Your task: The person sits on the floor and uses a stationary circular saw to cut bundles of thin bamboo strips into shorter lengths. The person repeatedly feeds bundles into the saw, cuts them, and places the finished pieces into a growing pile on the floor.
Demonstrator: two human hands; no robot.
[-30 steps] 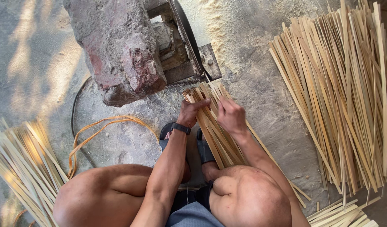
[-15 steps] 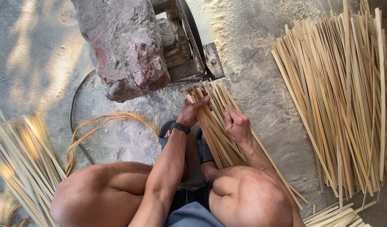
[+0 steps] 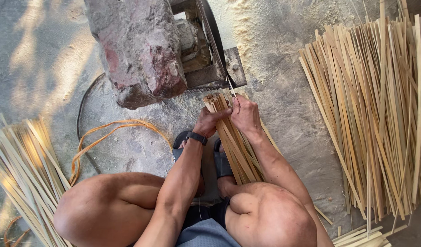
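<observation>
Here the ground (image 3: pixel 45 68) is dusty concrete, sawdust heaped near its top edge. A big heap of bamboo strips (image 3: pixel 380 119) covers the right edge, a smaller pile (image 3: pixel 23 174) the left. A large reddish stone (image 3: pixel 137 50) sits on the belt-driven machine (image 3: pixel 210 59) at the top, probably weighing it down. The bundle of strips (image 3: pixel 235 146) lies between the person's feet, tips at the machine, likely to keep them aligned. The left hand (image 3: pixel 210 123) and right hand (image 3: pixel 245 114) have their fingers clamped round the bundle's upper end.
</observation>
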